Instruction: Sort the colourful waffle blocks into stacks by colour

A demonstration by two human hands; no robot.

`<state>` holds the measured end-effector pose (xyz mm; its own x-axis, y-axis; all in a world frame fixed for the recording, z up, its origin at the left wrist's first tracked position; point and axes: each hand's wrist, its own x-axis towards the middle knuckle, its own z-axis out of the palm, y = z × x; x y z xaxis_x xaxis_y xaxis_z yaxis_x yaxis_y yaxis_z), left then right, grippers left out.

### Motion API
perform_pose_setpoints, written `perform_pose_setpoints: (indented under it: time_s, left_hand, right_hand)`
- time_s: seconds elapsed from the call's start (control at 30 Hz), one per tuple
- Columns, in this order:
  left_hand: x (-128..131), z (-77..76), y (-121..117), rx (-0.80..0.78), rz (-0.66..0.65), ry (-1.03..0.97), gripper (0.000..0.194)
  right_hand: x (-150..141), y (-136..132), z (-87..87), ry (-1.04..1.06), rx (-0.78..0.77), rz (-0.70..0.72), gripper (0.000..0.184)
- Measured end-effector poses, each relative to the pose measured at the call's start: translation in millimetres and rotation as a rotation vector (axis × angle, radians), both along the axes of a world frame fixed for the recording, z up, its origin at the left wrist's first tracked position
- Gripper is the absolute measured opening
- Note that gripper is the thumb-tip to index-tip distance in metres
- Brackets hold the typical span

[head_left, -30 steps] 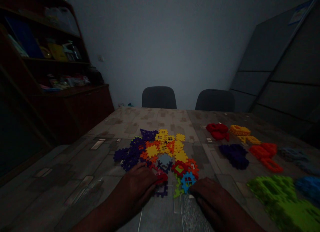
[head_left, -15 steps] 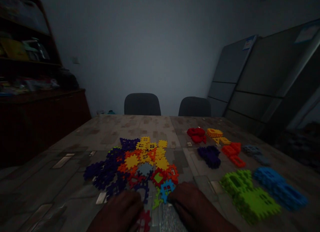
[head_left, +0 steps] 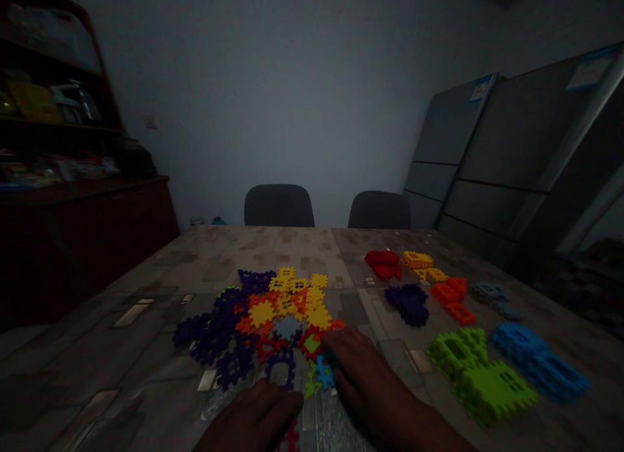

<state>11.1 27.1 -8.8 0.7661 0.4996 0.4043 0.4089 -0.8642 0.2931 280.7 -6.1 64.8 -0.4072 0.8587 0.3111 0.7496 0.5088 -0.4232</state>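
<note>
A flat pile of toothed plastic building pieces lies in front of me, with yellow pieces (head_left: 286, 302) in the middle and dark purple pieces (head_left: 212, 335) on its left. My left hand (head_left: 256, 416) is closed at the near table edge, and part of a red toothed piece (head_left: 291, 438) shows beneath its fingers. My right hand (head_left: 363, 371) reaches over the pile's right corner, fingers stretched out and fingertips beside a red piece with a green centre (head_left: 311, 343). Its palm side partly covers a light blue window piece (head_left: 324, 372) and an orange piece (head_left: 337, 324). A green piece (head_left: 312, 382) lies between the hands.
Sorted by colour on the right are stacks of green pieces (head_left: 487, 380), blue pieces (head_left: 536, 361), orange pieces (head_left: 453, 299), purple pieces (head_left: 407, 304), red pieces (head_left: 383, 265), yellow pieces (head_left: 418, 261) and grey pieces (head_left: 497, 299). Two chairs (head_left: 279, 206) stand behind the table (head_left: 219, 244).
My left hand has drawn back from the pile to the near edge with the red piece. My right hand has moved forward over the blue and orange pieces. The view has swung right.
</note>
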Motion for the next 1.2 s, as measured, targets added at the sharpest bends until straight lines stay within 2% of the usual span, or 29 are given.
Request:
perform_pose_setpoints:
  time_s: [0.07, 0.2, 0.3, 0.37, 0.43, 0.8, 0.9, 0.97, 1.0, 1.07, 1.13, 1.2]
  left_hand:
    - [2, -2.3, -3, 0.004, 0.042, 0.040, 0.047]
    - [4, 0.5, -4, -0.051, -0.019, 0.072, 0.052]
    - [3, 7.4, -1, -0.086, -0.047, 0.086, 0.036]
    - [3, 11.0, 1, -0.105, -0.063, 0.090, 0.035]
    - [4, 13.1, 2, -0.125, -0.086, 0.089, 0.039]
    - [-8, 27.6, 4, -0.270, -0.151, 0.051, 0.042]
    - [-8, 32.5, 5, -0.289, -0.155, 0.050, 0.038]
    - [-7, 39.7, 3, -0.283, -0.159, 0.054, 0.038]
    - [-7, 44.8, 1, -0.275, -0.160, 0.057, 0.038]
    - [-7, 56.5, -4, -0.262, -0.136, 0.061, 0.039]
    - [-8, 67.6, -10, -0.267, -0.083, 0.063, 0.036]
    - [-8, 74.8, -13, -0.281, -0.032, 0.071, 0.028]
  right_hand:
    - [-6, 6, 1.1, -0.047, -0.032, -0.010, 0.055]
    - [-19, 18, -7.8, -0.129, -0.012, -0.019, 0.063]
    - [-29, 26, -14.3, -0.153, 0.004, -0.055, 0.039]
    - [-34, 29, -15.8, -0.169, 0.003, -0.076, 0.020]
    - [-35, 31, -15.4, -0.177, 0.005, -0.078, 0.015]
    - [-23, 26, -6.8, -0.122, 0.009, -0.090, 0.006]
    - [-18, 24, 2.7, -0.081, 0.020, -0.116, 0.008]
    - [-13, 19, 14.0, 0.038, -0.002, -0.109, 0.009]
    - [-10, 15, 20.2, 0.138, -0.043, -0.098, 0.009]
    - [-5, 5, 31.1, 0.374, -0.231, -0.049, 0.007]
    - [-1, -5, 35.8, 0.560, -0.521, 0.027, 0.019]
    - [1, -15, 31.8, 0.675, -0.793, 0.107, 0.033]
